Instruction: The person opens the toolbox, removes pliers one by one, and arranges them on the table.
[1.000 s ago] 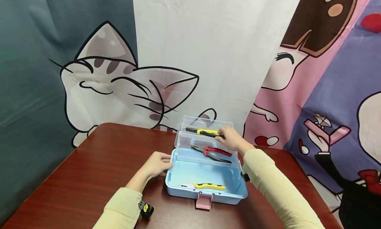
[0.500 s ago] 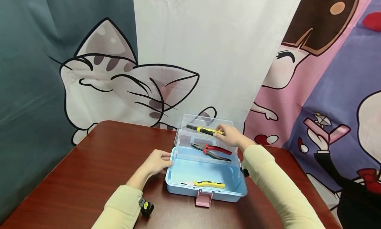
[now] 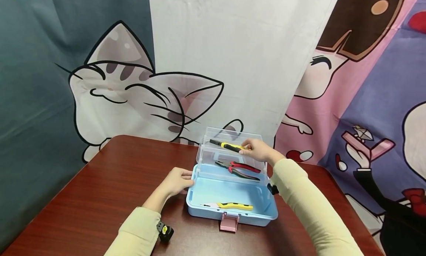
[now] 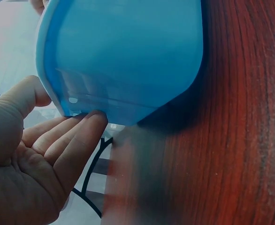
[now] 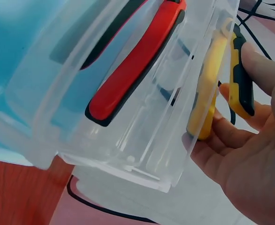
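Note:
In the head view my right hand (image 3: 257,150) grips yellow-and-black pliers (image 3: 229,147) by the handles, over the upper clear tray (image 3: 203,152). The right wrist view shows the thumb on one handle (image 5: 242,77) and fingers around the other, which partly shows through the clear plastic. Red-and-black pliers (image 3: 244,167) lie in the lower clear tray. Yellow-handled pliers (image 3: 234,206) lie in the bottom of the light blue toolbox (image 3: 196,211), along its front wall. My left hand (image 4: 48,150) pinches the box's left side, thumb at the rim and fingers against the outer wall.
A pink latch (image 3: 229,223) hangs open at the toolbox front. The box stands on a dark red wooden table (image 3: 133,167) whose back edge lies close behind it. A printed curtain (image 3: 249,63) hangs behind the table.
My right hand has shifted slightly on the handles, and the pliers it holds have turned a little. The left hand stays on the box side, and the other pliers lie as before.

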A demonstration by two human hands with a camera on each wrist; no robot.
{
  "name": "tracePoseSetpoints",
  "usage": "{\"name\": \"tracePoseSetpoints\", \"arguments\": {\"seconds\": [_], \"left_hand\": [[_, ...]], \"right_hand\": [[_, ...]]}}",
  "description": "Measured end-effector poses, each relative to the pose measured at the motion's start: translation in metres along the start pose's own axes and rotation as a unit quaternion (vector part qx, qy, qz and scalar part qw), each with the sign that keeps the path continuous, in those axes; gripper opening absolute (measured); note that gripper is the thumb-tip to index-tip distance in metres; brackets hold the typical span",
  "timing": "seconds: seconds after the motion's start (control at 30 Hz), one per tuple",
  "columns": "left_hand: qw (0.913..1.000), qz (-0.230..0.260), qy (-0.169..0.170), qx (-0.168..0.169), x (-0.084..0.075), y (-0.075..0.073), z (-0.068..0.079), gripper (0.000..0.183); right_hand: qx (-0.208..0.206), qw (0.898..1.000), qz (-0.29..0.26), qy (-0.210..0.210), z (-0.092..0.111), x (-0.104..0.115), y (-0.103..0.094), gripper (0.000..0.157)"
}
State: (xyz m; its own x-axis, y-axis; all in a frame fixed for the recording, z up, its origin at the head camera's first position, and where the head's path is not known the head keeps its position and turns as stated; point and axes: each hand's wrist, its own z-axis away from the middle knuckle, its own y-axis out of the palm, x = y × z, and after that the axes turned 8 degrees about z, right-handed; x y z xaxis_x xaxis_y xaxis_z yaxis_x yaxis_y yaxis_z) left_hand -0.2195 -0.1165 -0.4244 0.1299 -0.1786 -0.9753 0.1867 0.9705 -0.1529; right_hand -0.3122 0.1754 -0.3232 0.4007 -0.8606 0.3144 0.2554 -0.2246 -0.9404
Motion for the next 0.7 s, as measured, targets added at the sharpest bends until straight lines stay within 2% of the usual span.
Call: {"name": "tracePoseSetpoints", "arguments": {"seconds": [0.2, 0.43, 0.7], "left_hand": [[1.0, -0.007, 0.003, -0.001, 0.0001, 0.0001, -0.0002, 0.038], [1.0, -0.007, -0.002, -0.002, 0.0004, 0.0005, -0.0012, 0.038], [0.9999, -0.003, -0.008, -0.006, -0.0009, 0.0003, -0.0006, 0.038]], "right_hand": [[0.009, 1.0, 0.007, -0.004, -0.0005, 0.0011, -0.0013, 0.062], [-0.005, 1.0, 0.023, -0.019, 0.0007, 0.0019, -0.0009, 0.06], [-0.024, 0.999, 0.018, 0.017, 0.0013, 0.0009, 0.0065, 0.057]]}}
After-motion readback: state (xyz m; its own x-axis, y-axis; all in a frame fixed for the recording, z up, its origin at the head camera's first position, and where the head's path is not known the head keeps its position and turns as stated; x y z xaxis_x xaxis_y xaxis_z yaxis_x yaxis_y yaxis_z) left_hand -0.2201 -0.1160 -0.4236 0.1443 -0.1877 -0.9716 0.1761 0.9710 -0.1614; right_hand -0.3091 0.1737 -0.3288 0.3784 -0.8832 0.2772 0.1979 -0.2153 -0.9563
